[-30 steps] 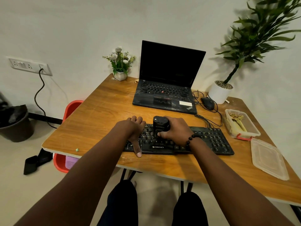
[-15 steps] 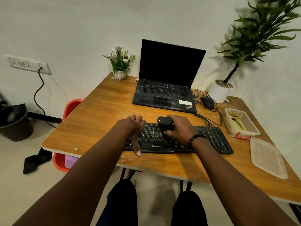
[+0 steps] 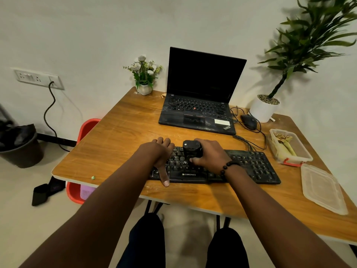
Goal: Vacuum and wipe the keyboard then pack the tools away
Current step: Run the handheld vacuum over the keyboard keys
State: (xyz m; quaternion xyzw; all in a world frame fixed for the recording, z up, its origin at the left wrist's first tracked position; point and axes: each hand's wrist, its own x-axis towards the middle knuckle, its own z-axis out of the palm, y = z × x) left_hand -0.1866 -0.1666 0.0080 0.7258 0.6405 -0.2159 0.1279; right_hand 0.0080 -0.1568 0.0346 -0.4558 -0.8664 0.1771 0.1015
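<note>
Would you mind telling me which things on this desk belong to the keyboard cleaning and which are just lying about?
In use: keyboard; mini vacuum, gripped by right hand; left hand resting on the keyboard.

Lying about: laptop; mouse; open plastic box and its lid; flower pot; potted plant.

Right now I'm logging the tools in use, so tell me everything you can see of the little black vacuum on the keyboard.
The mini vacuum is a small, squat, dark cylinder, seemingly plastic, with a pale dot on its flat top. It stands upright on the left-middle keys of the black keyboard. The right hand grips it from the right, thumb at its near base. The left hand rests on the keyboard's left end, apart from it. Its underside is hidden.
</note>
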